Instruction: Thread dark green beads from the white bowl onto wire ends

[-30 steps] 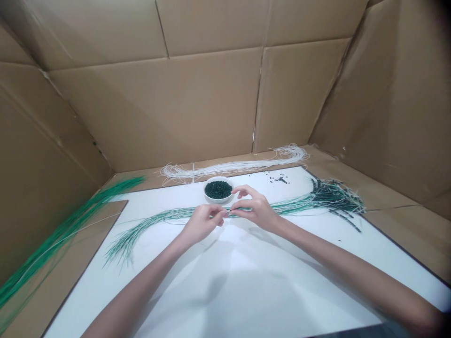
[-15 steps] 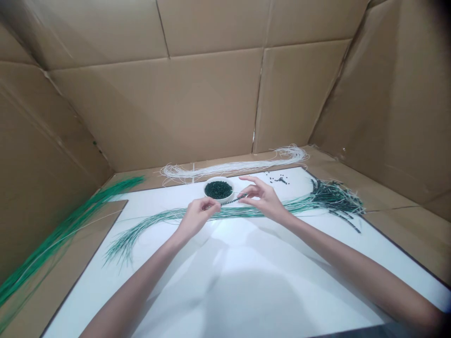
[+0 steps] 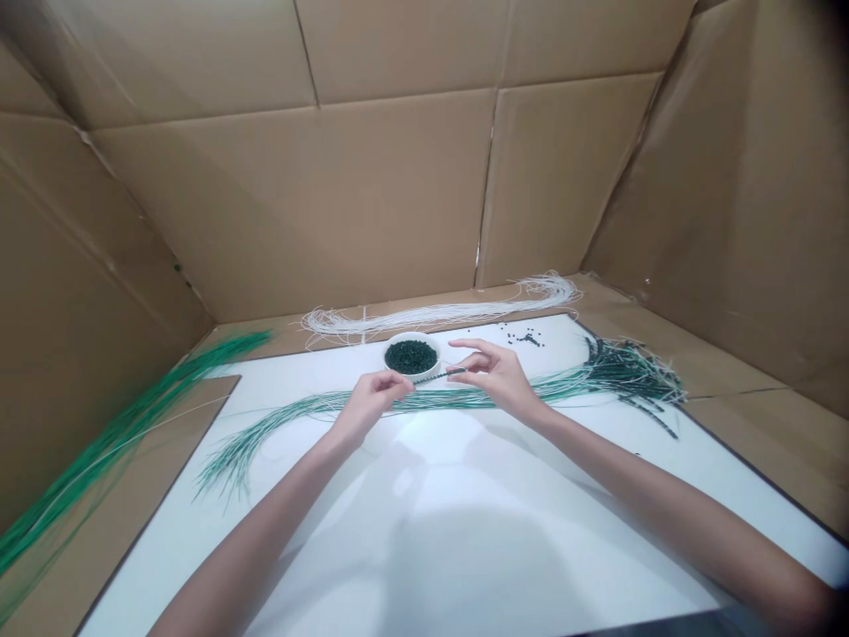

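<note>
Between my two hands runs a short string of dark green beads, nearly level, just in front of the bowl. My left hand pinches its left end between thumb and fingertips. At its right end my right hand closes thumb and a finger on the string, with the index finger stretched out above. A white bowl full of loose dark green beads stands right behind the string. Under both hands lies a long bundle of green and white strands.
Beaded ends of the bundle spread at the right. Several loose beads lie on the white board beyond my right hand. White strands lie at the back, green strands on the left. Cardboard walls enclose the space.
The beaded string has become straighter and more level between my hands. My left hand has shifted slightly left; the right hand has barely moved.
</note>
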A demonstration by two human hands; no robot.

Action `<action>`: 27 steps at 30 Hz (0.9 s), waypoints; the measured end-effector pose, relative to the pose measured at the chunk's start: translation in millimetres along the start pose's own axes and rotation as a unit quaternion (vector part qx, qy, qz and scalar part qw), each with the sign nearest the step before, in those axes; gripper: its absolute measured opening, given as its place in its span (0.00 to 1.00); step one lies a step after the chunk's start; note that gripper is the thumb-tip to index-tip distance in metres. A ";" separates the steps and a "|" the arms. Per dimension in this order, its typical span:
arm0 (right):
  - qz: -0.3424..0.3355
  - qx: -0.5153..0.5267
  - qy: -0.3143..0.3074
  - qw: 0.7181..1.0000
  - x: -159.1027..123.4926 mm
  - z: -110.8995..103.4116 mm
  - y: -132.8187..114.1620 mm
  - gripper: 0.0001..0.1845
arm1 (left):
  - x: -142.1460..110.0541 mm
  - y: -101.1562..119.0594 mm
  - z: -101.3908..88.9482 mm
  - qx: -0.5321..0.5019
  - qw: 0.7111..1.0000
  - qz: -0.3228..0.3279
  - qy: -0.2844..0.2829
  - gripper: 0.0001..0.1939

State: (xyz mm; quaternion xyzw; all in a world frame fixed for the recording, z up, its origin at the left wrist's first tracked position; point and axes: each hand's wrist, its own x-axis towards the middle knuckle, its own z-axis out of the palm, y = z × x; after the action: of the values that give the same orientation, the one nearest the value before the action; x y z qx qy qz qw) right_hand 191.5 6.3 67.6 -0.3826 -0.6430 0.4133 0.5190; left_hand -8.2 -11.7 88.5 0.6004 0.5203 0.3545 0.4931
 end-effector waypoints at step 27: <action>0.118 -0.110 0.304 0.939 -47.6 -230.0 49.1 0.20 | 27.4 -11.6 -65.2 0.304 0.945 0.074 -0.096 0.22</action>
State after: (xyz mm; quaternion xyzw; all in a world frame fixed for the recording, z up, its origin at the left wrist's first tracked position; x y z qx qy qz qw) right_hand 428.9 11.2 32.8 -0.6176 -0.4463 0.2626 0.5920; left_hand -66.8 29.2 92.0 0.7899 0.5075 0.1556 0.3070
